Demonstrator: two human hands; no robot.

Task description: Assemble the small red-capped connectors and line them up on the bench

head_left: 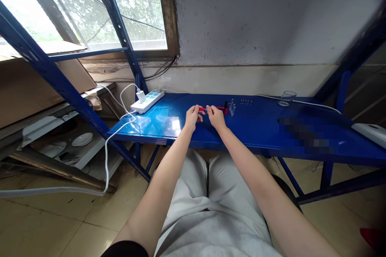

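My left hand (192, 118) is closed in a pinch around a slim red pen-like piece (201, 109), held just above the blue table. Close beside it, my right hand (216, 117) is also pinched, its fingertips at the right end of that piece. Whatever lies inside the right fingers is too small to make out. Just past the right hand lie red parts (225, 110) with a few black ones. To their right is a group of clear plastic pieces (232, 108). Several tiny metallic parts (246, 102) sit in a row farther right.
A white power strip (147, 101) with a plugged-in cable stands at the blue table's (256, 128) left end. Toward the back right is a clear glass (287, 98). A blurred dark object (306, 134) and a white device (370, 133) lie at right. Blue frame posts flank the table.
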